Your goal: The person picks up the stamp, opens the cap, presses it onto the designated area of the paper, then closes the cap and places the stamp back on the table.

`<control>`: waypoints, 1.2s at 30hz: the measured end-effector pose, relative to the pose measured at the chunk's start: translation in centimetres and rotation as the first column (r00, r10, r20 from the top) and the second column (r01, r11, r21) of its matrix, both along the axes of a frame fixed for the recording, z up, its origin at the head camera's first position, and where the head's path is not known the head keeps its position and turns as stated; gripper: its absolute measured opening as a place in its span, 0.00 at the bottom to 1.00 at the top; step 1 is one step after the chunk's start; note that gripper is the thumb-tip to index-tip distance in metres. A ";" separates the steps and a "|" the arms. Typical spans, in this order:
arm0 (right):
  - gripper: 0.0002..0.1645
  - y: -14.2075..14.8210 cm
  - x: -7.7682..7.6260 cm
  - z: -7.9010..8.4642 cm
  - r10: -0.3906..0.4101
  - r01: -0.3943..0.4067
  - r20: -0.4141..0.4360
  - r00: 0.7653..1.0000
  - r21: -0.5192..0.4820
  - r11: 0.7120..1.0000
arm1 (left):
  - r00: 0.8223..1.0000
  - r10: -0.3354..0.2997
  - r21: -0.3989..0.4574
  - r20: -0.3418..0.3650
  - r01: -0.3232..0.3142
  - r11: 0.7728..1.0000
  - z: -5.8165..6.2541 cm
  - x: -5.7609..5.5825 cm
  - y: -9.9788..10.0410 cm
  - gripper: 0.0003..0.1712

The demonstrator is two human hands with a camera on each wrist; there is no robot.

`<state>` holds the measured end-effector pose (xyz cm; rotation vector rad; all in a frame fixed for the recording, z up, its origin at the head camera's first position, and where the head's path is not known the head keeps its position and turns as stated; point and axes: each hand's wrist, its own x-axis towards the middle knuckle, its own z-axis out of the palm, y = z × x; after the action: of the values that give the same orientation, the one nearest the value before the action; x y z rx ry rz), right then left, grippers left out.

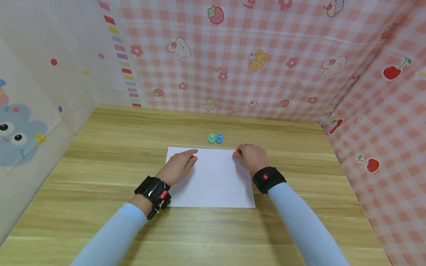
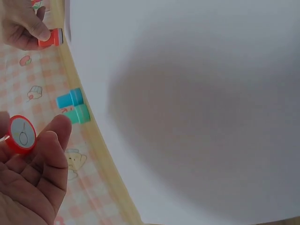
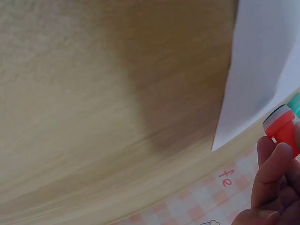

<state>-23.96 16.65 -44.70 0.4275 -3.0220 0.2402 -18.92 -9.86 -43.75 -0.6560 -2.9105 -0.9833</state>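
Note:
My left hand is over the left part of a white sheet of paper, pinching a red round cap. In the left wrist view the cap shows a pale disc with a small line drawing, framed by a red rim. At the sheet's upper right corner, my right hand grips a red stamp between thumb and fingers. The right wrist view shows the stamp with a pale band and a dark end face turned away from the fingers. Its other end is hidden in the hand.
Just beyond the sheet's far edge, a green stamp and a blue stamp stand side by side. All lie on a wood-grain table. Patterned cloth hangs behind it and at both sides.

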 end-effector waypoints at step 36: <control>0.17 0.2 -0.2 -0.5 -0.034 0.036 0.036 0.999 -0.050 0.998 | 0.996 0.045 0.086 0.077 -0.051 0.995 0.5 0.0 0.2 0.26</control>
<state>-24.13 16.82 -45.19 0.3692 -3.0474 0.3250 -18.89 -9.62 -43.24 -0.5540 -2.9114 -1.1467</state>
